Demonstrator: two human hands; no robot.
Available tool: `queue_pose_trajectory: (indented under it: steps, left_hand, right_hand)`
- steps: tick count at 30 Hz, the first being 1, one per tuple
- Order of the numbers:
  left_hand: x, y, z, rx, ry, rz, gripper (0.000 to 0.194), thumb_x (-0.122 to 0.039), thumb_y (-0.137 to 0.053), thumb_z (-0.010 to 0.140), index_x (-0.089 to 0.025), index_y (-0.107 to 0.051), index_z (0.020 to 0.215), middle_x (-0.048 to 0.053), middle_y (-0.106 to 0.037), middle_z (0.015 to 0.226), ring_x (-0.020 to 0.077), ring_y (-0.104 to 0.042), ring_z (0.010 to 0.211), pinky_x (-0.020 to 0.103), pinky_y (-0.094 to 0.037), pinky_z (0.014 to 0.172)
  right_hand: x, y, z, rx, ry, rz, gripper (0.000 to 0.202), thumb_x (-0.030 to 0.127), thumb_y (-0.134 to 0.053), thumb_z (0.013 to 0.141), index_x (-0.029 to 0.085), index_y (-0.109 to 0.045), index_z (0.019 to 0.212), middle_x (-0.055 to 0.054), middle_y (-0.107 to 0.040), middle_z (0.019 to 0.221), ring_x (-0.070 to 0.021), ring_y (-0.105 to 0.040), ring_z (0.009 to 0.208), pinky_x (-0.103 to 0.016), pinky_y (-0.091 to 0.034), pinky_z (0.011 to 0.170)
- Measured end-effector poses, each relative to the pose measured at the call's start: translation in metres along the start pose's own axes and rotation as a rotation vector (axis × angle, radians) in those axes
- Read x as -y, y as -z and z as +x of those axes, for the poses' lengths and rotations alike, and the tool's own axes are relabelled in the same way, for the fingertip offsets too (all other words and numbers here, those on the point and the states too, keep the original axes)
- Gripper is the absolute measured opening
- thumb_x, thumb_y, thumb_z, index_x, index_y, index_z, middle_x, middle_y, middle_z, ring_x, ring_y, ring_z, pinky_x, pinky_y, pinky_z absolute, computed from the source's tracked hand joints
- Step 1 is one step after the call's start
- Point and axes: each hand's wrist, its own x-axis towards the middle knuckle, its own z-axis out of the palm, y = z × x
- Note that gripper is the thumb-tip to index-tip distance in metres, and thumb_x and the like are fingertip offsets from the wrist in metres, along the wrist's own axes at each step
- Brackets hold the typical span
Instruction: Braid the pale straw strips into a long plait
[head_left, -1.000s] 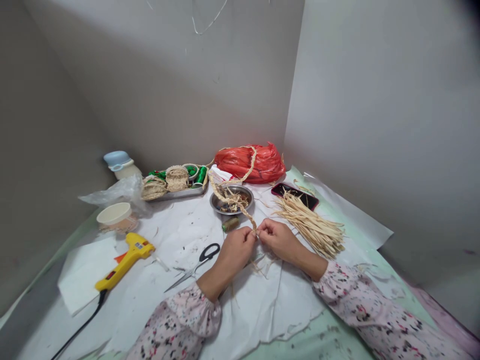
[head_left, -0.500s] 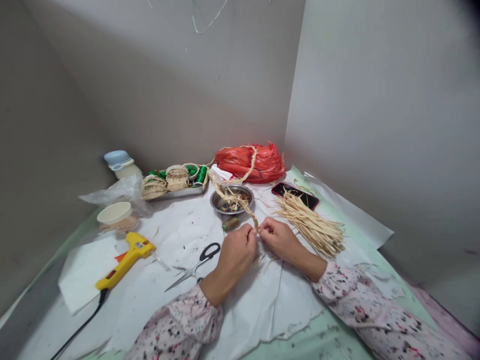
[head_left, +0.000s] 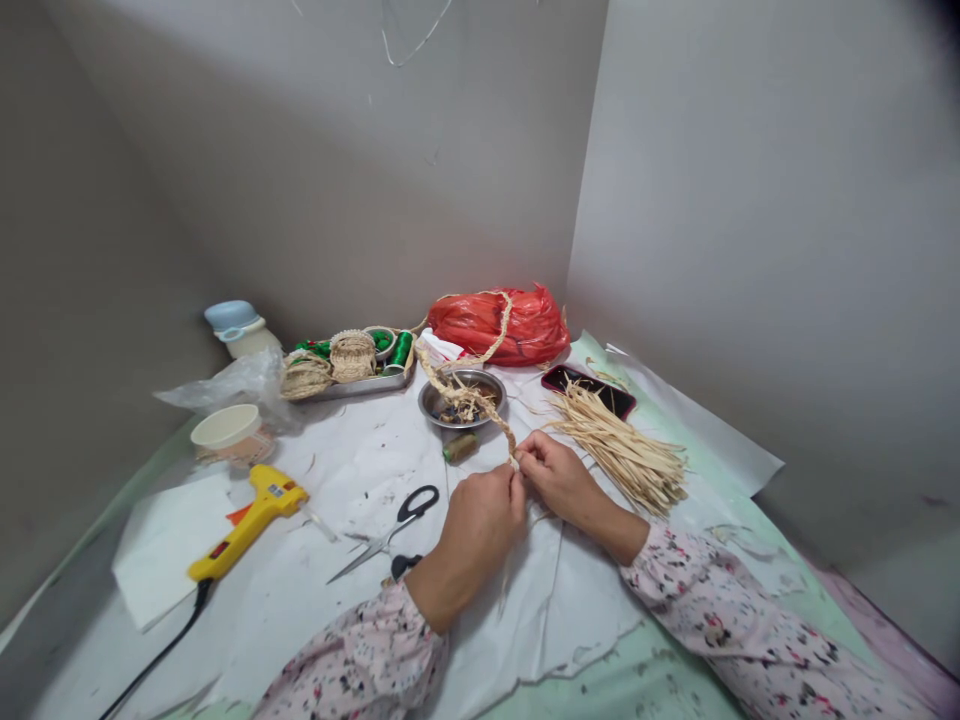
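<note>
A braided straw cord [head_left: 502, 425] runs from the red plastic bag, over the metal bowl [head_left: 430, 400], down to my hands. My right hand [head_left: 559, 478] pinches the cord's near end between thumb and fingers. Close beside it on the left, my left hand [head_left: 484, 525] is closed at the same end, its fingertips partly hidden behind the back of the hand. Thin loose strands hang below the hands. A bundle of dry straw strips [head_left: 626, 450] lies right of my right hand, partly over a phone [head_left: 616, 402].
Scissors [head_left: 382, 543] and a yellow glue gun [head_left: 244, 530] lie to the left. Behind are a paper cup [head_left: 225, 428], a tray [head_left: 360, 387] of cord coils and green thread, a bottle [head_left: 244, 330] and a red bag [head_left: 499, 325]. A thread spool [head_left: 460, 447] sits near the bowl.
My left hand has moved slightly right and down, closer to my right hand, uncovering more of the scissors' near handle. My right hand stays almost in place.
</note>
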Motion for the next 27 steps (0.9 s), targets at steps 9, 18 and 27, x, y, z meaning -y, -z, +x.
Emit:
queue_pose_trajectory:
  steps: [9, 18, 27]
  left_hand:
    - [0.001, -0.005, -0.003, 0.018, -0.022, 0.108, 0.029, -0.028, -0.040, 0.091, -0.017, -0.067, 0.088, 0.013, -0.068, 0.072, 0.0224, -0.060, 0.059, 0.029, -0.029, 0.057]
    - [-0.007, 0.000, -0.002, 0.080, 0.009, 0.253, 0.035, -0.028, -0.034, 0.093, -0.018, -0.067, 0.087, 0.011, -0.070, 0.076, 0.0212, -0.063, 0.066, 0.029, -0.034, 0.060]
    - [-0.006, 0.022, 0.000, -0.323, -0.051, -0.260, 0.031, -0.036, -0.038, 0.094, -0.018, -0.060, 0.082, 0.002, -0.062, 0.075, 0.0139, -0.055, 0.069, 0.024, -0.036, 0.065]
  right_hand:
    - [0.004, -0.004, -0.001, -0.011, -0.050, 0.207, 0.013, 0.030, -0.050, 0.083, 0.019, -0.055, 0.080, 0.003, -0.055, 0.065, -0.0121, -0.049, 0.056, -0.024, -0.038, 0.053]
    - [0.003, -0.008, 0.003, 0.042, -0.202, 0.600, 0.016, 0.034, -0.053, 0.078, 0.018, -0.054, 0.076, 0.009, -0.037, 0.046, -0.0077, -0.027, 0.040, -0.022, -0.020, 0.041]
    - [0.001, -0.001, 0.007, 0.007, -0.213, 0.666, 0.014, 0.030, -0.054, 0.074, 0.020, -0.048, 0.066, 0.006, -0.045, 0.056, -0.0085, -0.032, 0.043, -0.024, -0.022, 0.042]
